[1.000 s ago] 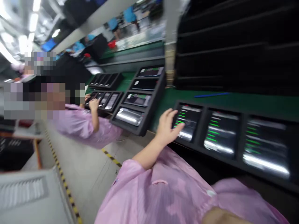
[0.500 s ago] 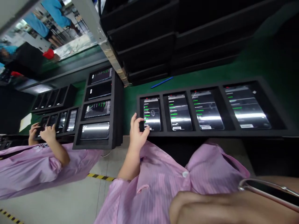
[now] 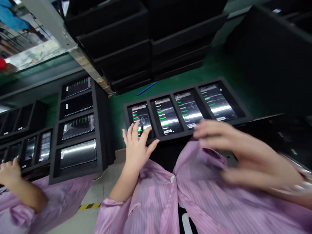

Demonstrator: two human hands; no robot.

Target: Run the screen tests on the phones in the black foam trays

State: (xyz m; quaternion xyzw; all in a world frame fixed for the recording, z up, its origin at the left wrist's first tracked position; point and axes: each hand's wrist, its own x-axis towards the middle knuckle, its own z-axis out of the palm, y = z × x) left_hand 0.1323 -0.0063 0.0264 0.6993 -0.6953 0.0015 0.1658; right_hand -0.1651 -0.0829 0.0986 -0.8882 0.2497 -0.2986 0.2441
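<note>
A black foam tray (image 3: 156,138) lies before me, with several smartphones in its compartments, their lit screens showing white and green lines of text. My left hand (image 3: 135,143) is over the lower end of the leftmost phone (image 3: 141,113), fingers spread; whether the fingertips touch the screen I cannot tell. Beside it lie a second phone (image 3: 167,113) and a third phone (image 3: 187,107). My right hand (image 3: 234,149), blurred by motion, hovers at the tray's front edge near the third phone and the rightmost phone (image 3: 216,100), fingers stretched out, holding nothing.
A stacked black tray (image 3: 102,130) with phones stands to the left. Behind are tall stacks of black trays (image 3: 117,45). A blue pen (image 3: 146,88) lies on the green mat. At far left, a co-worker's hand (image 3: 11,174) is by another phone tray (image 3: 36,136).
My right hand has come up from the lower right to the tray's front edge. My left hand has spread its fingers at the leftmost phone. The view has shifted to the right.
</note>
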